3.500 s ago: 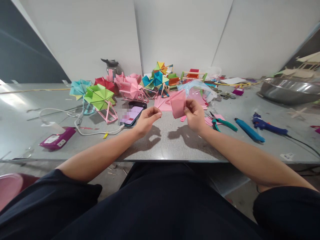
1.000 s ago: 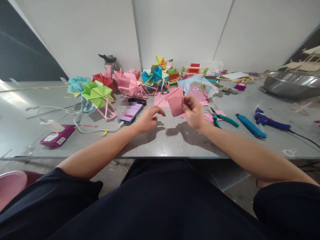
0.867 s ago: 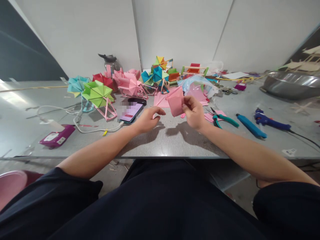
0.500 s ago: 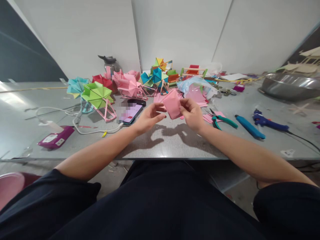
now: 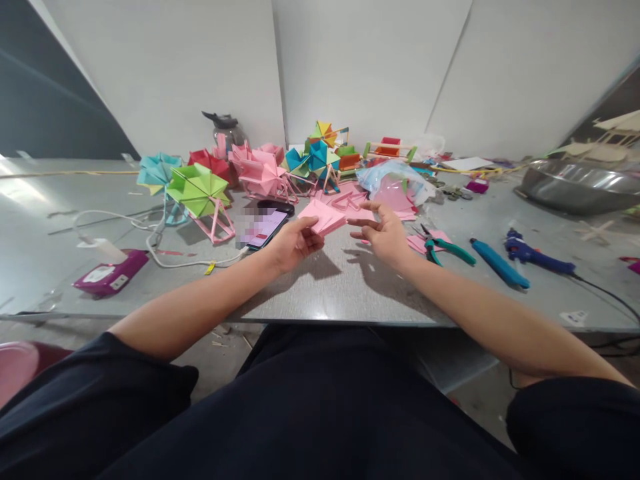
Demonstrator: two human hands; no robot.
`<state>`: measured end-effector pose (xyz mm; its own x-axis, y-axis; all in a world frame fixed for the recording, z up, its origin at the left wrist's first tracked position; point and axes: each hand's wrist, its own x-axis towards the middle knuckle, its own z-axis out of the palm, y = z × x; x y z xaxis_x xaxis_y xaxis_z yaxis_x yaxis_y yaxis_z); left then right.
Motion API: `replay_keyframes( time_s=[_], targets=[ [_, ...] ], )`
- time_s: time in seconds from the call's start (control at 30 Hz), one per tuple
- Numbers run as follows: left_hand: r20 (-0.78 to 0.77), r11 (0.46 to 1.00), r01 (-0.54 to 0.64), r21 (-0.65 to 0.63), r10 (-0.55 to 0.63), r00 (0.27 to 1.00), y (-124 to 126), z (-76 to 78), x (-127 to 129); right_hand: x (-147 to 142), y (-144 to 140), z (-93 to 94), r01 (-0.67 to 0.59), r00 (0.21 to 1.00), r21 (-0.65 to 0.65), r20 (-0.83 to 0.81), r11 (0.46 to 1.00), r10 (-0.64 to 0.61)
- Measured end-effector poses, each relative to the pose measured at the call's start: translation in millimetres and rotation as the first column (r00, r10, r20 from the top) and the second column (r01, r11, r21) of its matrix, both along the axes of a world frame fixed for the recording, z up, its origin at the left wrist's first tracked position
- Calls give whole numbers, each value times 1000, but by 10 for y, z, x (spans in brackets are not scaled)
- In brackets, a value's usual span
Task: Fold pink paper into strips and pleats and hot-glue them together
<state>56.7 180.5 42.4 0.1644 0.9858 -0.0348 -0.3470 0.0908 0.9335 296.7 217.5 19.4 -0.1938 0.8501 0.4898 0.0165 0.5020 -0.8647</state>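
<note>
My left hand (image 5: 295, 241) pinches the folded pink paper piece (image 5: 324, 217) between thumb and fingertips, holding it just above the grey table top (image 5: 330, 287). The paper fans out flat, tilted a little toward the right. My right hand (image 5: 384, 233) is apart from the paper, fingers spread and slack, holding nothing; its forefinger points toward the paper's right edge without touching it.

Landmark: the smartphone with a lit screen (image 5: 263, 229), lying flat on the table.
- The left hand sits just right of the phone; the paper piece is right of and slightly beyond it.
- A white cable (image 5: 170, 261) runs leftward from the phone's near end, toward a magenta box (image 5: 111, 277) well left of the phone.
- Beyond and left of the phone: a green folded-paper wheel on a pink stick frame (image 5: 200, 193); a pink one of the same kind (image 5: 260, 175) stands straight beyond the phone.
- Well right of the phone, past the right hand: green-handled pliers (image 5: 440, 244), then a teal tool handle (image 5: 499, 263), then a blue glue gun (image 5: 533, 250).
- Loose pink sheets (image 5: 350, 197) lie beyond the paper piece.
</note>
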Motion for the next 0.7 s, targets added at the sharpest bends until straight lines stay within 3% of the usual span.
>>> replay_keyframes(
  time_s=[0.13,0.3,0.5,0.7],
  targets=[
    [41,999,-17,-49,19,999,9,15,-22,-17,-33,-13,-49,999,-22,-2,999,49],
    [58,997,-7,-72,12,998,-5,29,-6,-37,-137,44,-78,992,109,103,991,67],
    [-31,998,32,47,-30,999,-46,8,37,-79,-309,124,-20,975,259,217,966,-38],
    [-37,993,70,97,-66,997,-126,14,122,-106,-355,150,0,979,253,196,968,-51]
  ],
)
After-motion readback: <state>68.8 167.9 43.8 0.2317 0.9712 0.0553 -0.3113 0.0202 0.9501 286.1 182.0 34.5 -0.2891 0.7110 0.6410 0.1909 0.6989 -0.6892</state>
